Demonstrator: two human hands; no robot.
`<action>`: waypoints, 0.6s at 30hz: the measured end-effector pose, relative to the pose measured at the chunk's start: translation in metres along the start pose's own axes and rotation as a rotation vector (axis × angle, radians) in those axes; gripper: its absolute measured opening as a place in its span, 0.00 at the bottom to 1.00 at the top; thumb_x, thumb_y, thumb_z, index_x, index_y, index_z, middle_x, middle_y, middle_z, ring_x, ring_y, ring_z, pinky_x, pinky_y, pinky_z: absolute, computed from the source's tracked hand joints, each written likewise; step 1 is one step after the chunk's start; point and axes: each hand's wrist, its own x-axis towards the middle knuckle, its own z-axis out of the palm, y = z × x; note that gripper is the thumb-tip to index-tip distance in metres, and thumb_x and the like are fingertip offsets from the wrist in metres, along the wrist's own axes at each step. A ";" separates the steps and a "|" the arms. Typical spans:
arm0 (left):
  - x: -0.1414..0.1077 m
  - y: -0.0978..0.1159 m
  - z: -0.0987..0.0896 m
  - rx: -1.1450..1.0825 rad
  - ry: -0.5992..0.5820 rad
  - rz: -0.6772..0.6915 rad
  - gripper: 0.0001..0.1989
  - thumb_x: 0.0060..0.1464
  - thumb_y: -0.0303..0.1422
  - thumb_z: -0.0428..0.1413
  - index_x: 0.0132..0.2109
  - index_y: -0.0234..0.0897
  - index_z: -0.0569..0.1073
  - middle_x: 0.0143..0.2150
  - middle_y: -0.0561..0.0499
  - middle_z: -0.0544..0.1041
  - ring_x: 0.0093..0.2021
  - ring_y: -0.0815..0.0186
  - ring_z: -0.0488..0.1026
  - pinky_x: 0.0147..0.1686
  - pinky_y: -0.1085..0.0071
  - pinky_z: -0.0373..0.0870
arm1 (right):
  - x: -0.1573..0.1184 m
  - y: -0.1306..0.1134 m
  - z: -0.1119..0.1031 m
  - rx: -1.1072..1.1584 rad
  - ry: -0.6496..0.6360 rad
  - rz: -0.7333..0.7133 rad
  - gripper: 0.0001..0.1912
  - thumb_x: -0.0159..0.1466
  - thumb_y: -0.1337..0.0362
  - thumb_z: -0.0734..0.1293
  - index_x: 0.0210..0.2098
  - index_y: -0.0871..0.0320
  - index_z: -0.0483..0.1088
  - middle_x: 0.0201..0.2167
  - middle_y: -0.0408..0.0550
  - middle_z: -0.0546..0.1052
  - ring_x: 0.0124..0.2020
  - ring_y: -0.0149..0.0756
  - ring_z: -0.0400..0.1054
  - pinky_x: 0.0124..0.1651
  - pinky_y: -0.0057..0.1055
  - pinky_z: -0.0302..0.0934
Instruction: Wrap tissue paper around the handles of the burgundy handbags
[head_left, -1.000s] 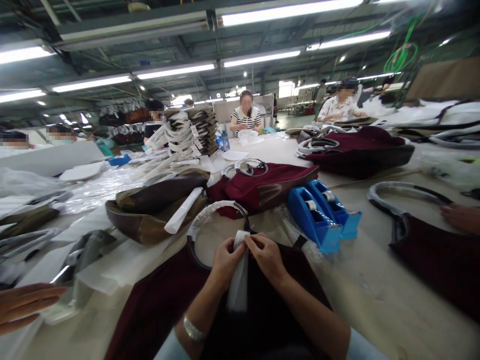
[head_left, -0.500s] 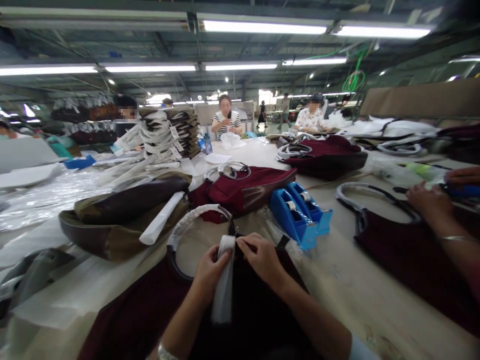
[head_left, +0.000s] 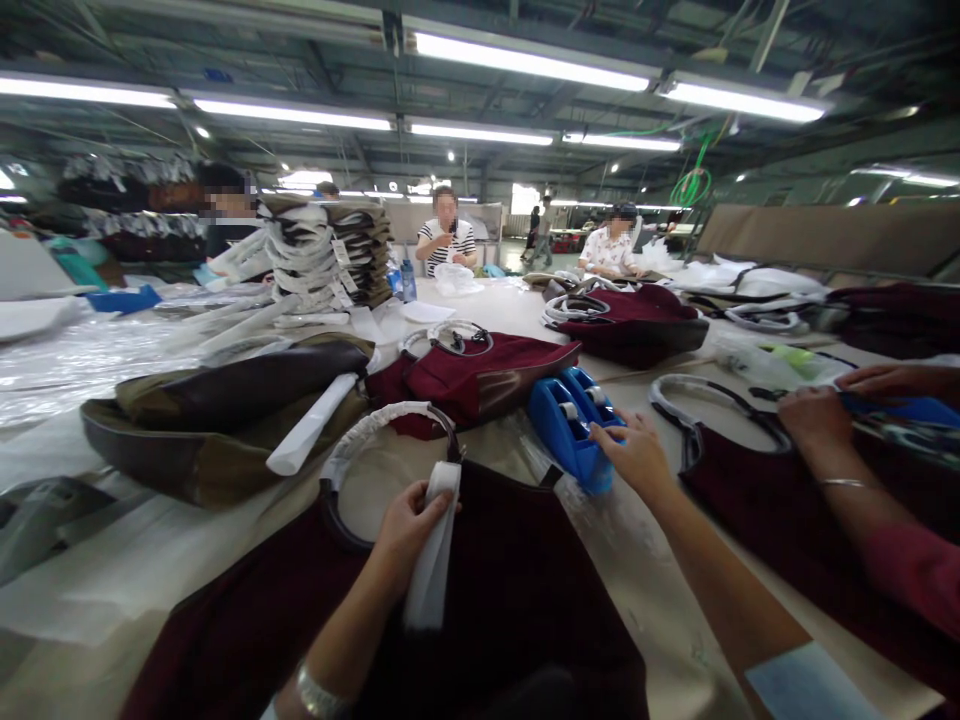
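Observation:
My left hand (head_left: 411, 530) is closed around a white foam wrapping strip (head_left: 433, 575), folded over near the handle base of a dark maroon bag (head_left: 517, 570). The strip's tail hangs down over the bag. A white-wrapped ring handle (head_left: 373, 425) stands up from the bag's top edge. My right hand (head_left: 634, 455) is at the front edge of a blue twin tape dispenser (head_left: 566, 425), thumb and forefinger pinched at its cutter. The clear tape between those fingertips is hard to make out.
A brown bag (head_left: 187, 440) with a white foam roll (head_left: 311, 425) lies left. Behind are a red bag (head_left: 480, 375) and a stack of bags (head_left: 367, 250). At right, a co-worker's hands (head_left: 821, 425) are over another maroon bag (head_left: 757, 490). Other people sit across the table.
My right hand has left the foam strip and moved right to the tape dispenser. My left hand keeps its hold on the strip. The view has shifted slightly.

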 end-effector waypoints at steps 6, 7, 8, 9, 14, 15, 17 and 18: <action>-0.001 0.001 -0.001 -0.025 0.006 -0.009 0.23 0.43 0.44 0.66 0.41 0.32 0.73 0.30 0.46 0.80 0.25 0.65 0.76 0.22 0.77 0.67 | -0.005 -0.022 -0.024 0.277 0.027 0.248 0.16 0.54 0.50 0.68 0.29 0.55 0.81 0.57 0.51 0.71 0.54 0.50 0.67 0.59 0.43 0.55; -0.001 0.000 -0.002 -0.033 0.005 -0.011 0.23 0.43 0.44 0.66 0.41 0.33 0.73 0.30 0.46 0.81 0.26 0.65 0.76 0.22 0.77 0.67 | -0.009 -0.025 -0.030 0.345 0.048 0.278 0.15 0.54 0.50 0.69 0.29 0.55 0.80 0.57 0.51 0.71 0.54 0.50 0.67 0.58 0.43 0.56; 0.000 0.000 -0.002 -0.038 0.003 -0.010 0.22 0.43 0.44 0.66 0.41 0.33 0.73 0.31 0.46 0.81 0.26 0.65 0.76 0.23 0.76 0.68 | -0.014 -0.027 -0.035 0.413 0.067 0.299 0.15 0.54 0.51 0.69 0.29 0.56 0.80 0.57 0.52 0.72 0.54 0.50 0.67 0.57 0.42 0.58; 0.000 -0.001 -0.002 -0.039 0.002 -0.008 0.22 0.43 0.43 0.66 0.41 0.33 0.73 0.31 0.46 0.81 0.27 0.64 0.76 0.23 0.76 0.68 | -0.019 -0.028 -0.039 0.479 0.075 0.319 0.15 0.54 0.51 0.70 0.29 0.56 0.80 0.55 0.53 0.73 0.54 0.50 0.68 0.56 0.42 0.59; 0.002 -0.003 -0.004 -0.024 -0.001 -0.003 0.22 0.43 0.43 0.66 0.41 0.33 0.74 0.32 0.45 0.81 0.28 0.64 0.77 0.24 0.76 0.68 | -0.049 -0.024 -0.048 0.728 -0.118 0.547 0.19 0.52 0.49 0.72 0.33 0.59 0.79 0.40 0.57 0.80 0.43 0.49 0.74 0.43 0.40 0.69; 0.003 -0.003 -0.004 -0.020 -0.002 -0.006 0.22 0.43 0.43 0.66 0.41 0.33 0.74 0.32 0.45 0.81 0.28 0.63 0.77 0.24 0.76 0.68 | -0.055 -0.021 -0.047 0.761 -0.153 0.595 0.20 0.51 0.49 0.73 0.32 0.59 0.79 0.38 0.57 0.80 0.39 0.47 0.75 0.40 0.39 0.70; 0.003 -0.003 -0.005 -0.011 -0.012 -0.016 0.23 0.43 0.44 0.66 0.41 0.33 0.74 0.32 0.45 0.81 0.28 0.64 0.77 0.24 0.76 0.68 | -0.062 -0.015 -0.043 0.806 -0.195 0.641 0.20 0.48 0.49 0.74 0.32 0.60 0.79 0.33 0.55 0.81 0.33 0.42 0.75 0.36 0.37 0.70; 0.002 -0.003 -0.005 -0.006 -0.020 -0.019 0.23 0.43 0.44 0.66 0.42 0.33 0.74 0.32 0.45 0.81 0.27 0.64 0.76 0.24 0.76 0.68 | -0.065 -0.011 -0.040 0.805 -0.202 0.645 0.21 0.47 0.49 0.75 0.32 0.60 0.78 0.31 0.54 0.80 0.30 0.41 0.75 0.34 0.35 0.70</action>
